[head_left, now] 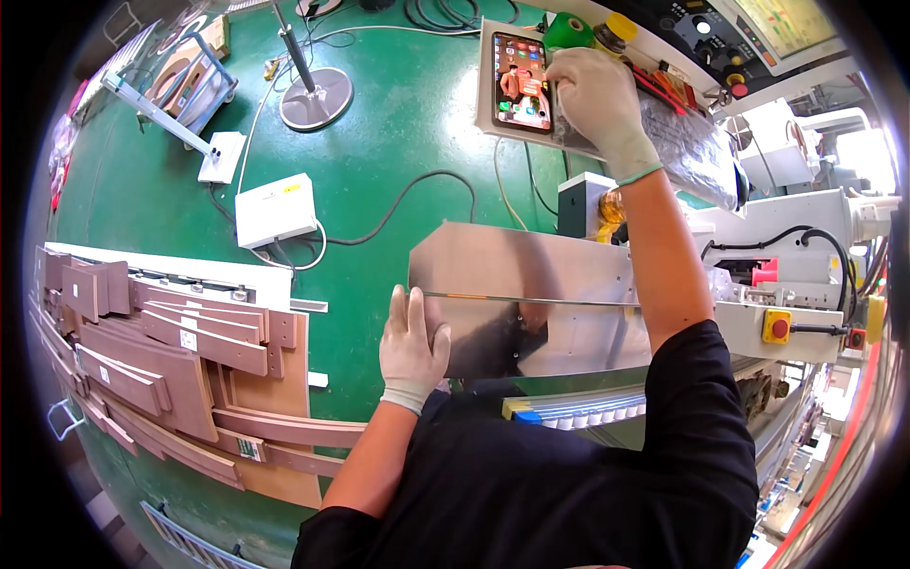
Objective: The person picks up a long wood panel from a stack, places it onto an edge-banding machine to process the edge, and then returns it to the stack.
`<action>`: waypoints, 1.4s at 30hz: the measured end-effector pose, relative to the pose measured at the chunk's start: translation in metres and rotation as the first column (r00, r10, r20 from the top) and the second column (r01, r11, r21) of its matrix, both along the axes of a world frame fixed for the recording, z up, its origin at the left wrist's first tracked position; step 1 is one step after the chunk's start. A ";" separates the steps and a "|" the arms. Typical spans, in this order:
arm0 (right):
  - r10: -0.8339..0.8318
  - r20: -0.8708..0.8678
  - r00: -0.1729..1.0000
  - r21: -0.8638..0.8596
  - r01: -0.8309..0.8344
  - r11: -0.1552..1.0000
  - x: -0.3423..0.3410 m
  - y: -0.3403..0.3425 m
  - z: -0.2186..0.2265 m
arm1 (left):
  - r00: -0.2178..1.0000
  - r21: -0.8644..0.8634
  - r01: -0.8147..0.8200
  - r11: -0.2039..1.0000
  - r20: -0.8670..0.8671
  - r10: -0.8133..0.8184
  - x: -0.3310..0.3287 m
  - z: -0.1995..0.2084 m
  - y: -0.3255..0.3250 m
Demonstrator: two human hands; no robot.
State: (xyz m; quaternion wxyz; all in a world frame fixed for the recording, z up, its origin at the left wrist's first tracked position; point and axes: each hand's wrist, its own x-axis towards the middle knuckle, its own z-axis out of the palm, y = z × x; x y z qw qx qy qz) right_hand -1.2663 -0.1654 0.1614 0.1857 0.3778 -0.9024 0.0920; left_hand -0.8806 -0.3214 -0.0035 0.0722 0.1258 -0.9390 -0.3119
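My left hand (414,346), in a pale glove, lies at the left edge of a shiny metal plate (578,261). Its fingers are stretched out by the end of a thin dark strip (559,301) that runs across the plate. Farther off, my gloved right hand (602,104) is closed beside a phone (521,83) with a lit screen. Whatever its curled fingers hold, if anything, is hidden. The phone rests on a light-coloured panel (485,90). Close to this hand are a roll of green tape (569,30), a yellow-capped jar (618,30) and red-handled tools (664,87).
Stacked brown boards (171,370) fill the left side. A white box (275,211) with cables sits on the green floor, near a round stand base (318,99). To the right are a machine with a red stop button (779,328) and a control panel (730,47).
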 end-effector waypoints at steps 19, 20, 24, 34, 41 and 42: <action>0.166 0.049 0.985 -0.085 -0.161 0.983 0.006 -0.001 -0.008 | 1.000 0.013 0.003 1.000 -0.010 -0.003 0.000 0.000 0.000; 0.133 0.050 0.990 -0.089 -0.128 0.988 0.004 0.001 -0.008 | 1.000 0.013 0.003 1.000 -0.005 -0.003 0.000 0.000 0.000; 0.072 0.094 0.993 -0.154 -0.057 0.986 0.002 0.007 -0.006 | 1.000 0.004 -0.001 1.000 0.000 0.001 0.001 0.003 0.000; 0.124 0.065 0.990 -0.138 -0.114 0.984 0.003 0.006 -0.012 | 1.000 0.012 0.003 1.000 0.009 -0.003 0.001 0.000 0.000; 0.077 0.038 0.996 -0.224 -0.067 0.972 0.012 0.001 0.001 | 1.000 0.002 -0.001 1.000 -0.003 0.001 0.003 -0.003 0.000; 0.092 0.034 0.995 -0.218 -0.082 0.972 0.012 0.004 0.000 | 1.000 0.004 -0.002 1.000 0.001 0.002 0.002 -0.002 0.000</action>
